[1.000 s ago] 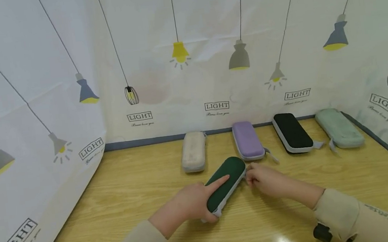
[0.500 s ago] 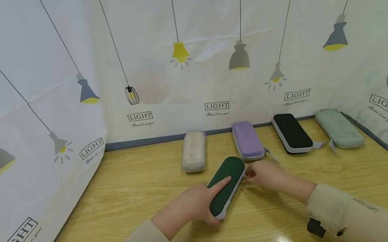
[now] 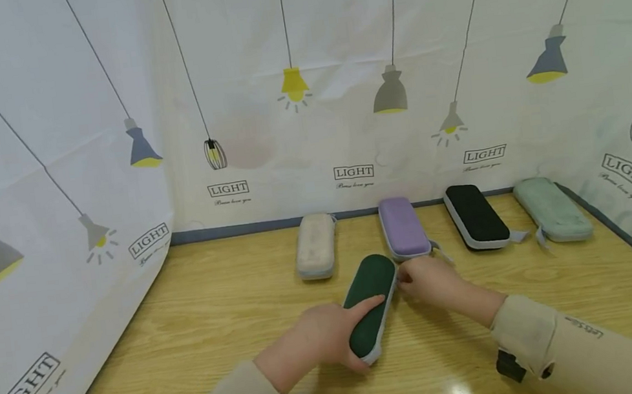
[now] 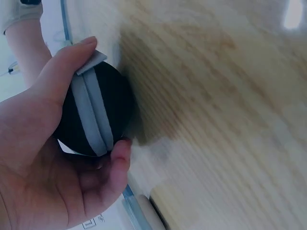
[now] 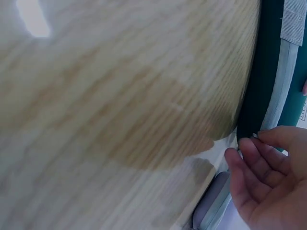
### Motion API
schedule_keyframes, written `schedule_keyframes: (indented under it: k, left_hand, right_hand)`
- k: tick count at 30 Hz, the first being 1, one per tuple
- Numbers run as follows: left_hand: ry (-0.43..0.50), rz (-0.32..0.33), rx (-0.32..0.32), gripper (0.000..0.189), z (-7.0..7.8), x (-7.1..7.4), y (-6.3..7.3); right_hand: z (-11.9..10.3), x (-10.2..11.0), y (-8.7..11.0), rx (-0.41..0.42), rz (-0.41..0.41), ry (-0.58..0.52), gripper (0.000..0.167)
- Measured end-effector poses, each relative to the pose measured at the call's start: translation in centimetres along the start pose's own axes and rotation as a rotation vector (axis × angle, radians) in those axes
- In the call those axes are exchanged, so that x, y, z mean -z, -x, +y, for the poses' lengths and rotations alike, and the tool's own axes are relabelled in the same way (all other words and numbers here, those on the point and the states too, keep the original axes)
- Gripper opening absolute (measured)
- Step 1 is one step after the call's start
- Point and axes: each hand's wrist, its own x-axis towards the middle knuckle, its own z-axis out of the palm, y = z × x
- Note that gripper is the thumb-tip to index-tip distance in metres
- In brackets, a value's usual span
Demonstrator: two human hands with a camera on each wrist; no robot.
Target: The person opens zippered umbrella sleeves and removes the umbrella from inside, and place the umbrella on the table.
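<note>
A dark green zip pencil case [image 3: 376, 274] with a grey zipper band is tilted near the middle of the wooden table. My left hand [image 3: 328, 333] grips its near end, one finger stretched along the top. In the left wrist view, the thumb lies by a grey fabric tab [image 4: 91, 63] and the other fingers curl round the case's rounded end. At the far right edge, my right hand [image 3: 427, 278] pinches the small zipper pull [image 5: 254, 136], mostly hidden by the fingertips. The zipper band [image 5: 283, 79] looks closed along the visible side.
Behind the hands, a cream case [image 3: 315, 247], a purple case [image 3: 403, 227], a black case [image 3: 477, 214] and a mint case [image 3: 554, 209] lie along the back edge. A lamp-printed cloth [image 3: 258, 99] walls the table's back and sides.
The green case has turned more upright in the head view, its near end shifting right with my left hand. My right hand stays at its edge, the forearm swinging slightly left.
</note>
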Motion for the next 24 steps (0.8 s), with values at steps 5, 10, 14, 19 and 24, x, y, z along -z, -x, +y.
schedule_keyframes:
  k: [5, 10, 14, 19, 24]
  left_hand:
    - [0.004, 0.068, -0.015, 0.110, 1.0, -0.6, 0.0]
    - [0.032, 0.123, 0.023, 0.111, 1.8, -0.9, -0.1]
    - [0.046, 0.144, 0.064, 0.112, 2.2, -1.1, -0.6]
    - [0.045, 0.147, 0.102, 0.113, 2.7, -1.1, -1.0]
    - [0.039, 0.144, 0.154, 0.114, 3.4, -1.0, -1.0]
  right_hand:
    - [0.0, -0.2, 0.2, 0.035, -0.007, 0.019, 0.013]
    - [-0.5, -0.2, 0.7, 0.126, -0.039, 0.012, 0.010]
    - [-0.9, -0.1, 1.3, 0.190, -0.058, 0.002, 0.009]
    - [-1.2, -0.2, 2.0, 0.224, -0.069, 0.009, 0.011]
    - [-1.5, -0.3, 2.7, 0.237, -0.087, 0.001, 0.011]
